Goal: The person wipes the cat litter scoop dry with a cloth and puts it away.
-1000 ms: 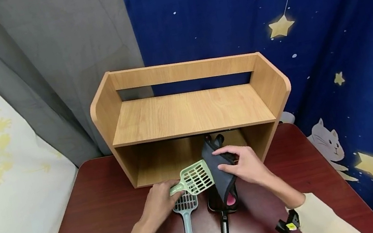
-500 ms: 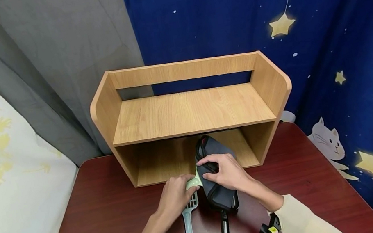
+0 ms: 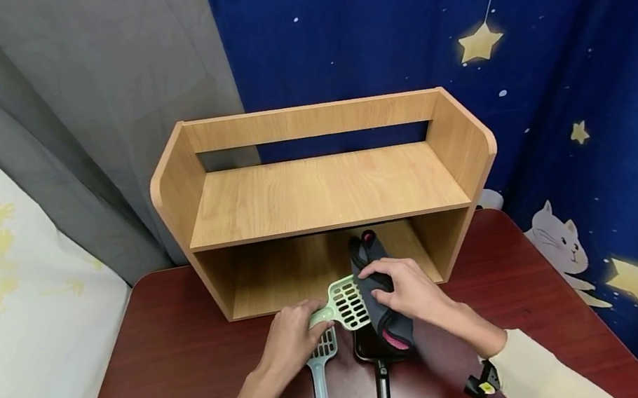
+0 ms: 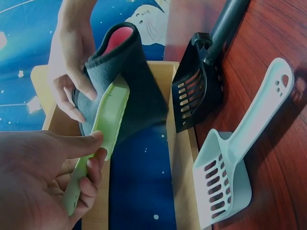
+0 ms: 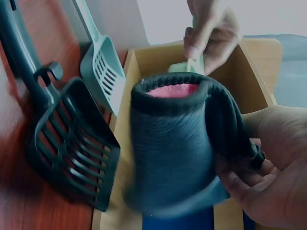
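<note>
My left hand (image 3: 290,339) grips the handle of a light green slotted litter scoop (image 3: 347,303), its head pointing right. In my right hand (image 3: 409,288) is a folded dark grey cloth (image 3: 395,329) with black edging and a pink inner side. The cloth hangs against the end of the green scoop's head; in the left wrist view the scoop (image 4: 111,112) overlaps the cloth (image 4: 141,91). Below, on the table, lie a pale blue-grey litter scoop (image 3: 319,384) and a black litter scoop (image 3: 383,394), whose head is partly covered by the cloth.
A two-level wooden shelf (image 3: 324,191) stands just beyond my hands on the dark red table (image 3: 160,390). Grey and blue star-patterned curtains (image 3: 338,18) hang behind it. A white patterned cloth (image 3: 17,337) hangs at the left.
The cloth first swept left across the green scoop's head, covering it, then drew back right, so the head shows again. My left hand has shifted slightly right with the scoop.
</note>
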The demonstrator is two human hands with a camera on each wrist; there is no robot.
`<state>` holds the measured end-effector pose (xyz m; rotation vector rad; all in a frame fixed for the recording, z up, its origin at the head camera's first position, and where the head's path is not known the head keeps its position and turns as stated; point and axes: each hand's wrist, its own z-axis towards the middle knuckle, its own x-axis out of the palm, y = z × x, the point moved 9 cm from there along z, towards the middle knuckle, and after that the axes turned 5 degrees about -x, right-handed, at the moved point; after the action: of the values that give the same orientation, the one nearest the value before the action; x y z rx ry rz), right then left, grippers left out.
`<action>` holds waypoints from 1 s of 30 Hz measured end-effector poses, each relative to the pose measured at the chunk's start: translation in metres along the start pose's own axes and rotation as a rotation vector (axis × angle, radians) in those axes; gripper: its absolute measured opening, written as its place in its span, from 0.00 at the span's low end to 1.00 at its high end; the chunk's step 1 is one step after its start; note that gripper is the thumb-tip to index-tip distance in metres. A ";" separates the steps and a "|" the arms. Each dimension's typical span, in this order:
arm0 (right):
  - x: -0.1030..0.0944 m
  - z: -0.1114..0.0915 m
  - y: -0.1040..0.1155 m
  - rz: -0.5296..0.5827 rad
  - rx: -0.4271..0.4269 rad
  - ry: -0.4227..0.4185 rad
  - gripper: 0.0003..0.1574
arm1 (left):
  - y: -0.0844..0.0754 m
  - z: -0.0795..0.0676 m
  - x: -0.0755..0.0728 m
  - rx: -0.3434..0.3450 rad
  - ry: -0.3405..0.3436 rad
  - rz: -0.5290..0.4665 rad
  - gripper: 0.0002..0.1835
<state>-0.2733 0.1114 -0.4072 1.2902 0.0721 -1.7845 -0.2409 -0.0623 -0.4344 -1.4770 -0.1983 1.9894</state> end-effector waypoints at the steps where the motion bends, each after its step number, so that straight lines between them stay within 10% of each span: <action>1: -0.002 0.000 -0.001 -0.004 0.005 -0.006 0.25 | 0.001 0.000 -0.001 -0.002 -0.003 0.001 0.15; 13: 0.020 0.009 0.015 0.096 0.042 0.060 0.22 | -0.006 0.003 0.007 -0.016 0.026 -0.021 0.14; 30: -0.005 -0.010 -0.010 -0.009 0.035 0.025 0.24 | -0.007 0.000 0.004 0.023 0.024 -0.050 0.15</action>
<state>-0.2729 0.1254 -0.4118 1.3394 0.0616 -1.7845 -0.2391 -0.0544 -0.4339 -1.4665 -0.2003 1.9272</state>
